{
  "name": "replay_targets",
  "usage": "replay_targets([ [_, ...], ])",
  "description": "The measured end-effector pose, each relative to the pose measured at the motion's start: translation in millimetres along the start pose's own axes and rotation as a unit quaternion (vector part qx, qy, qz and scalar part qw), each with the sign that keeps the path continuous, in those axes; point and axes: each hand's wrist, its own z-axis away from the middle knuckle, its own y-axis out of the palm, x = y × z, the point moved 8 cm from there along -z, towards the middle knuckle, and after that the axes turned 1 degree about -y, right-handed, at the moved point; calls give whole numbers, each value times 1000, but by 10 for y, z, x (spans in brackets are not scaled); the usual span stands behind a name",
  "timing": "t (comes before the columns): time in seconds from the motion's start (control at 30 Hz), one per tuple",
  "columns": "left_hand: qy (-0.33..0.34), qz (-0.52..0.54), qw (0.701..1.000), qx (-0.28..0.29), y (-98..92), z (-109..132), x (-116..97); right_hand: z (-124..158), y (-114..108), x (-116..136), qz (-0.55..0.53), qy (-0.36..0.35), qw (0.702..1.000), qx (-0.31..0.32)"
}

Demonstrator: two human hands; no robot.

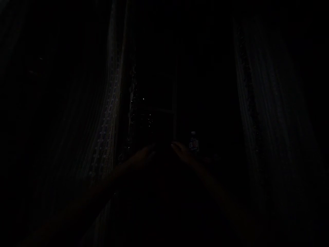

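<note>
The picture is almost black. My left hand [145, 154] reaches forward from the lower left, its fingers pointing right and fading into the dark. Opposite it, my right hand [182, 151] comes in from the lower right, fingertips pointing up and left. A dark gap lies between the two hands, and I cannot make out whether anything is in it. Just right of my right hand stands an upright bottle [194, 144] with a pale cap and a printed label. Whether either hand grips something is hidden by the darkness.
A pale woven curtain [105, 120] hangs at the left, and another curtain [275, 103] hangs at the right. Between them a faint frame [174, 103] with an upright and a crossbar shows behind the hands. Small points of light [149, 120] shine beyond the left curtain's edge.
</note>
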Motion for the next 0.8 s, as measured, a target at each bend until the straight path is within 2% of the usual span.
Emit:
replay_targets([
  [0.1,78,-46,992,83,297,171,16,434,-93,101,-23,-16,999,-24],
  [0.17,50,-81,991,98,418,201,145,761,-156,23,-61,21,996,-59],
  [0.27,-20,-70,993,88,449,123,264,1285,-141,-347,-121,150,977,-96],
  [0.4,-27,25,999,1,269,16,144,1895,78,-910,-171,268,944,-91],
  [0.43,-19,37,999,-2,262,23,112,2042,124,-1062,-183,306,928,-109],
  [0.5,1,36,999,38,341,69,78,2286,264,-1285,-209,363,901,-114],
  [0.57,23,5,996,87,453,140,81,2445,389,-1374,-218,371,897,-105],
  [0.63,42,-41,992,110,513,210,88,2559,497,-1380,-214,351,908,-78],
  [0.73,47,-103,985,129,507,374,47,2759,627,-1371,-193,313,930,-32],
  [0.8,53,-117,984,123,458,604,-49,2954,680,-1401,-178,299,937,-23],
])
